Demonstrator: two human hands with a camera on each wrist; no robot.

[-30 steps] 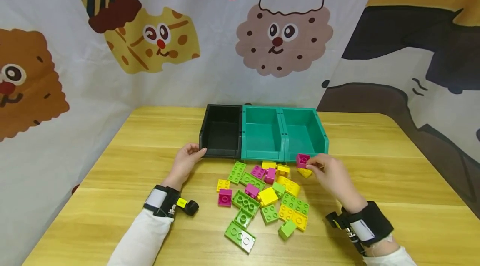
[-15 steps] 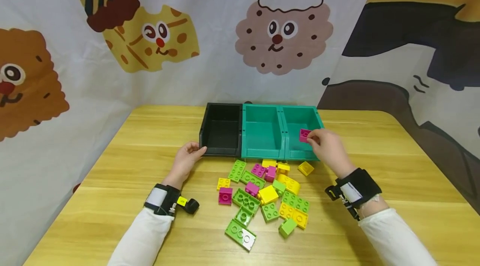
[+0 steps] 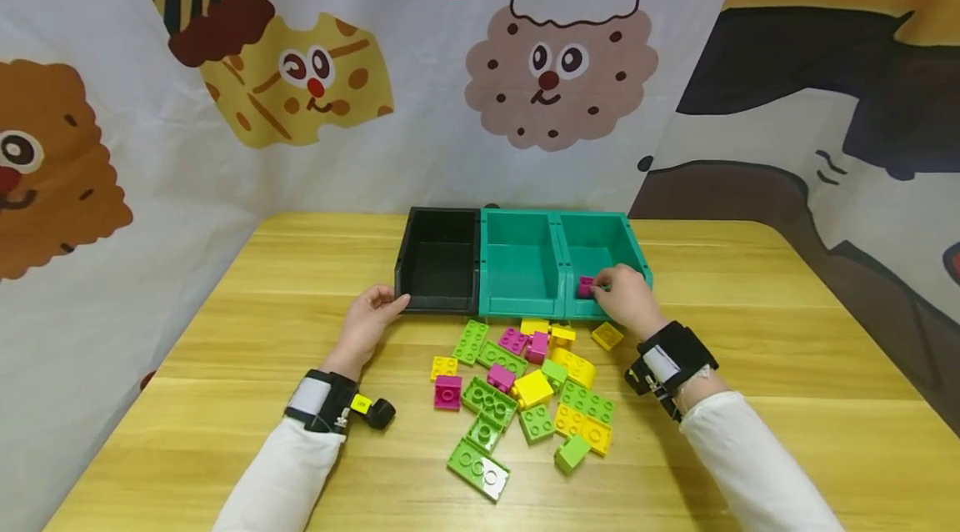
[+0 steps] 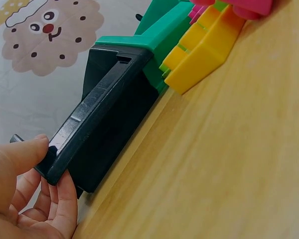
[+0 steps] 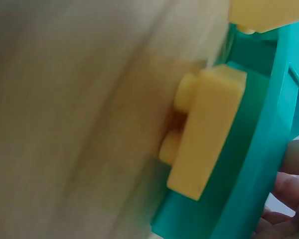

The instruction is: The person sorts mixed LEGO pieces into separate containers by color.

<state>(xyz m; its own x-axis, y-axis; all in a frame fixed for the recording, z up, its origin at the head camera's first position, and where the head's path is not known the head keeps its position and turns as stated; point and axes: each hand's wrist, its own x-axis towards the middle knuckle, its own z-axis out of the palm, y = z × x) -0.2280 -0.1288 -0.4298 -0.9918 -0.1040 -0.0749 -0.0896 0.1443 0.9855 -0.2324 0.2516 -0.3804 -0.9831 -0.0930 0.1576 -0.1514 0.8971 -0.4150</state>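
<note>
My left hand (image 3: pixel 366 322) pinches the front left corner of the black bin (image 3: pixel 437 303); in the left wrist view the thumb lies on the rim and fingers are beneath. Inside the right-hand teal bin (image 3: pixel 589 309), low behind its front wall, my right hand (image 3: pixel 632 298) holds a magenta toy building brick (image 3: pixel 585 287) between thumb and fingers. The right wrist view hides that brick and shows only some fingers behind the bin's wall. A yellow brick (image 3: pixel 607 336) lies on the table just in front of this bin, also seen as a yellow block (image 5: pixel 209 132) up close.
A middle teal bin (image 3: pixel 521 306) stands between the other two, all side by side. Several loose bricks are spread before them: a green brick (image 3: pixel 478 469) nearest me, a magenta brick (image 3: pixel 447 392) at left, a yellow curved brick (image 3: pixel 573 367). A printed cloth (image 3: pixel 435 173) hangs behind the table.
My right hand has carried the magenta brick from in front of the right teal bin over its front wall, then left and down inside. My left hand keeps its hold on the black bin.
</note>
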